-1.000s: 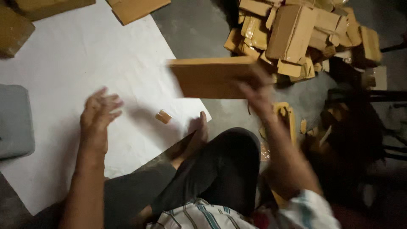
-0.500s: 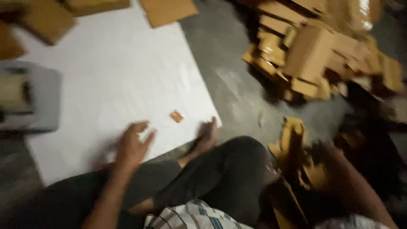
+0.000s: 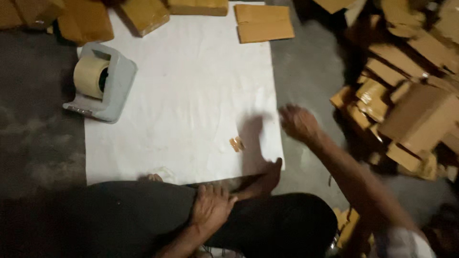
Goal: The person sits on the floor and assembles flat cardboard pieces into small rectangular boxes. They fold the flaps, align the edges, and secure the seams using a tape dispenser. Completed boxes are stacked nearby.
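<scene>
White sheet (image 3: 181, 105) lies flat on the grey floor (image 3: 38, 143), filling the centre of view. Person sits at 6 o'clock, dark-trousered legs crossed, one bare foot (image 3: 265, 179) resting on the sheet's lower right corner.

Left hand (image 3: 210, 208): palm down on the thigh, fingers relaxed, grasping nothing.

Right hand (image 3: 299, 123): raised over the sheet's right edge at about 3 o'clock, motion-blurred, fingers loosely spread, empty as far as the blur allows; its shadow falls on the sheet just to the left.

Small brown scrap (image 3: 236, 144) lies on the sheet at 5 o'clock from centre, near the right hand, apart from it.

Grey tape dispenser (image 3: 103, 83) with a tan roll sits at 9 o'clock, straddling the sheet's left edge.

Flat cardboard pieces (image 3: 263, 21) line the 12 o'clock edge. Heap of cardboard boxes (image 3: 411, 95) is piled on the floor at 2–3 o'clock, well apart from the sheet.
</scene>
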